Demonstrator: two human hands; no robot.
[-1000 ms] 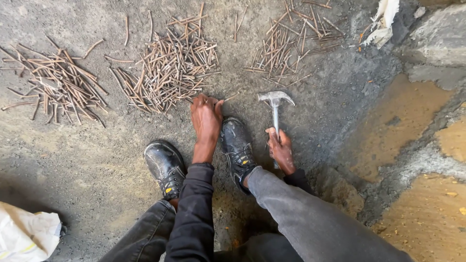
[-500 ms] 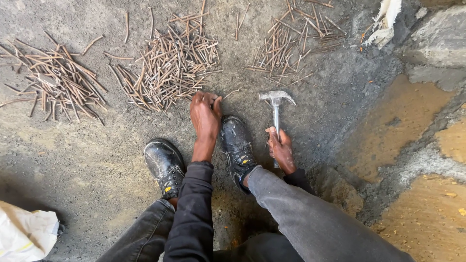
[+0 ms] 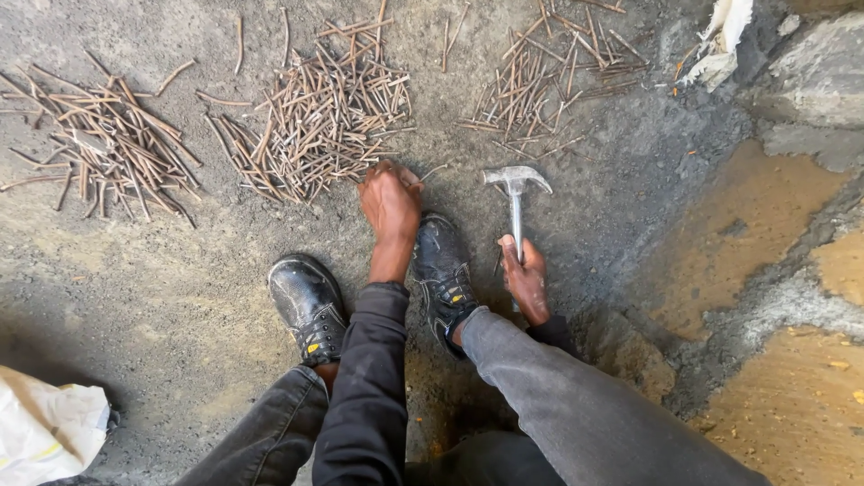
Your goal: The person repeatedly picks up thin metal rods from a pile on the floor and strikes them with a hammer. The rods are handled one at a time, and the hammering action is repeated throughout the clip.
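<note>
Low in the frame's centre, right hand [image 3: 525, 281] wrapped shut round the claw hammer [image 3: 515, 193], head resting on the concrete floor [image 3: 630, 171]. Just above, left hand [image 3: 390, 200], fingers pinched together at the near edge of the middle nail pile [image 3: 315, 121]; cannot tell whether on a nail. Best to steady one nail flat, fingers clear, before striking. Further piles upper left [image 3: 99, 148] and upper right [image 3: 549, 76].

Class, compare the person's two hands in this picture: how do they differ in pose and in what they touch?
The left hand reaches forward, fingers down at the edge of the middle pile of nails; the right hand sits further back, beside the right shoe. The left hand grips no tool, while the right hand is closed round the handle of a hammer. Both are bare and low over the ground.
</note>
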